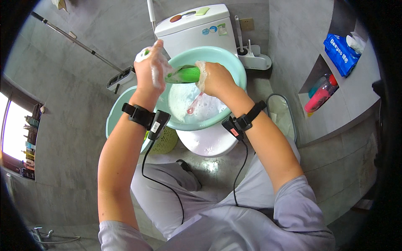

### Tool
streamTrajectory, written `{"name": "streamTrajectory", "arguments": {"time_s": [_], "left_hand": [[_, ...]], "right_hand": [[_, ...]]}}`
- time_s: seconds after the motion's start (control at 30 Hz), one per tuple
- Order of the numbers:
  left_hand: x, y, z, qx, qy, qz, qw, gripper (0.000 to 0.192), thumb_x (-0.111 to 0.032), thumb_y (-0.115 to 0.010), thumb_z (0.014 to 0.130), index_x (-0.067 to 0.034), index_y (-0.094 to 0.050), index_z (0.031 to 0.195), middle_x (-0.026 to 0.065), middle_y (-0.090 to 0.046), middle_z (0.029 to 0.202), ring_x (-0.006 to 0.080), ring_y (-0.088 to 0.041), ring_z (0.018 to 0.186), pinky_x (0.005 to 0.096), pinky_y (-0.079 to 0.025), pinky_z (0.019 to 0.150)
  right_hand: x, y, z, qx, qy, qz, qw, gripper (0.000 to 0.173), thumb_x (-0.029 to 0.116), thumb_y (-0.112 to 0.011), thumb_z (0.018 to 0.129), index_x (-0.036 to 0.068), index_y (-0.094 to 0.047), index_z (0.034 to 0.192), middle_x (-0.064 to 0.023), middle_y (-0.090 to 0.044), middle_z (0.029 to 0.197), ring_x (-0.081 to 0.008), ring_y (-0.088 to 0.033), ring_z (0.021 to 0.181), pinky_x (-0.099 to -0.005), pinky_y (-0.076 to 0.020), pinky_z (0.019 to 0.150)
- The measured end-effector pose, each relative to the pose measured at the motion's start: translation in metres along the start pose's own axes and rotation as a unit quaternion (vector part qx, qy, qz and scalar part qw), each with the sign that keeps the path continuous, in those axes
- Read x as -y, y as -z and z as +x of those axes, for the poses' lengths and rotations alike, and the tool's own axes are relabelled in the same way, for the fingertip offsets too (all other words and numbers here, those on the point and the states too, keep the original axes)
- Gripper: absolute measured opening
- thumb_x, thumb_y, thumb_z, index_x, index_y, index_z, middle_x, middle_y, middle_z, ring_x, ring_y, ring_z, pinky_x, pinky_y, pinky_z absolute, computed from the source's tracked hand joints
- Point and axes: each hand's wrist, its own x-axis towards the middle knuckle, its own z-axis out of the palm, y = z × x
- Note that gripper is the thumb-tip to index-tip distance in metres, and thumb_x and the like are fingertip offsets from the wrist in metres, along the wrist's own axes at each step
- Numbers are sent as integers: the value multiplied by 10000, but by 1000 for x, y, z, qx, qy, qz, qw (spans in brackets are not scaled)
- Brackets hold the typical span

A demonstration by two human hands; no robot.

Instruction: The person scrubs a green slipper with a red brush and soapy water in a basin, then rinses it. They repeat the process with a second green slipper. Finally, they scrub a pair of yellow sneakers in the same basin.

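Note:
My left hand (154, 69) is covered in white suds and closed around one end of a wet green item (185, 75). A foamy white and green bit (143, 54) shows at the outer side of that hand. My right hand (216, 78) grips the other end, with foam around the fingers. The item is stretched between both hands, above a pale turquoise basin (201, 126); its exact kind cannot be told. Sudsy water (204, 106) fills the basin's bottom. A pinkish-red handle-like thing (195, 103) lies partly under the foam.
The basin rests on a white toilet (207, 144). A second turquoise basin (117, 113) stands at the left over a green perforated basket (165, 141). At the right are a waste bin (281, 113), a toilet brush holder (254, 61) and a shelf niche with bottles (322, 94).

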Motion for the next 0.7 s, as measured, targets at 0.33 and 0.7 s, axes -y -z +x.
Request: {"name": "streamTrajectory", "arguments": {"time_s": [0.33, 0.7], "left_hand": [[21, -15, -16, 32, 4, 127, 991, 296, -276, -784, 953, -93, -605, 805, -39, -524, 658, 76, -434, 535, 274, -341, 478], [64, -29, -20, 90, -192, 250, 945, 340, -305, -773, 954, -14, -604, 906, 107, -620, 839, 167, -556, 763, 335, -502, 706]], "right_hand": [[6, 4, -2, 22, -13, 28, 999, 168, 139, -729, 806, 74, -771, 955, -218, -742, 915, -432, -713, 871, -491, -584, 790], [1, 5, 3, -32, -49, 123, 991, 233, 182, -751, 815, 7, -738, 969, -265, -730, 943, -440, -709, 936, -463, -576, 834]]}}
